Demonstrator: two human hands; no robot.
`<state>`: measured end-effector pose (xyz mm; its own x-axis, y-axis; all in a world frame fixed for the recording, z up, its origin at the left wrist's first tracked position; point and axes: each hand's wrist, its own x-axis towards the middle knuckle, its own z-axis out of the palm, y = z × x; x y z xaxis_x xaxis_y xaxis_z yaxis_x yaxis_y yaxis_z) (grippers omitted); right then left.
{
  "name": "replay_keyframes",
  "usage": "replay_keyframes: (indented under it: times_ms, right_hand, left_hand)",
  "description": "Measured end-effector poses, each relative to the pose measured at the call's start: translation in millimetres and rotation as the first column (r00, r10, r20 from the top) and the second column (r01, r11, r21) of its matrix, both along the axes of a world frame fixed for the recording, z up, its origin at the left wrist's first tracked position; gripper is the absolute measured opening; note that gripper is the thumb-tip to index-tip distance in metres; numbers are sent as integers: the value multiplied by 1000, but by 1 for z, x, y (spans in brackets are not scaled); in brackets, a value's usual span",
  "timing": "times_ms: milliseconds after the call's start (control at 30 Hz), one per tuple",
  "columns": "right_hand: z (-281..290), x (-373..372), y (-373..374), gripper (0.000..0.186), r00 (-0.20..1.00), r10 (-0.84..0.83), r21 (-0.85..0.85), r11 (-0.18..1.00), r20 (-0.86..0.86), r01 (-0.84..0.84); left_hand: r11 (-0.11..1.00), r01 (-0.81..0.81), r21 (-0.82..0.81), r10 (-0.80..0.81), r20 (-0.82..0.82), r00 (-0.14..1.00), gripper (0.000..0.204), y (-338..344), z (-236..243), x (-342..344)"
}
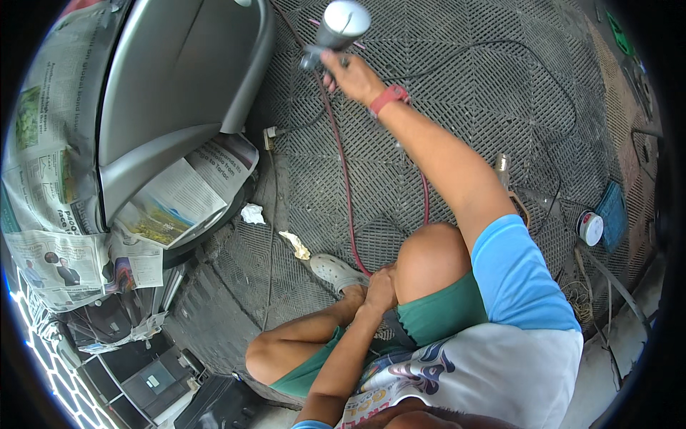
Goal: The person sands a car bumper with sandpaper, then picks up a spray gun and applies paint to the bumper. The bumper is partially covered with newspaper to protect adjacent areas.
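Observation:
My right hand [350, 77], with a red watch on the wrist, is wrapped round the handle of a spray gun [313, 57]. A grey cup with a whitish top [344, 23] sits on the gun. From near that hand a dark red hose [341, 157] runs down toward my shoe. My left hand [381, 289] rests closed against my bent leg, beside the hose; what its fingers hold, if anything, is hidden. Left of the gun stands a silver-grey car body panel [171, 79], its surroundings masked with newspaper [61, 121].
A black cord [457, 48] loops across the grid-patterned mat [457, 100] to a plug connection [270, 136]. Crumpled paper [252, 213] lies by the car. On the right are a small white-lidded can [590, 229], a blue pad [614, 214] and a clear bottle [502, 166].

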<state>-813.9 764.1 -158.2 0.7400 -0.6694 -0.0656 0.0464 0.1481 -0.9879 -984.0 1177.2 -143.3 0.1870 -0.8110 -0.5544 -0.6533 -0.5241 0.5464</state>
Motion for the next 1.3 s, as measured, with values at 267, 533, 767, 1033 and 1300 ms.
replay_keyframes:
  times_ms: [267,533,767,1033,1300]
  right_hand:
    - [93,10,-98,65,944,-287,-100,947,160,305]
    - [128,-47,-28,70,967,184,-219,965,176,-143]
    - [177,-34,-72,73,981,-80,-261,957,177,125]
    - [231,-16,-121,63,923,-245,-293,896,296,332]
    - [277,-55,-25,81,955,189,-208,968,227,-142]
  left_hand:
    - [994,-41,105,38,27,999,48,-10,-1,18]
    - [986,89,139,-113,183,977,42,-13,7,13]
    - [987,26,159,-62,227,972,33,-35,50,23]
    - [998,-22,54,3,324,946,31,-47,172,103]
    - [874,352,334,-391,53,919,24,-114,292,141]
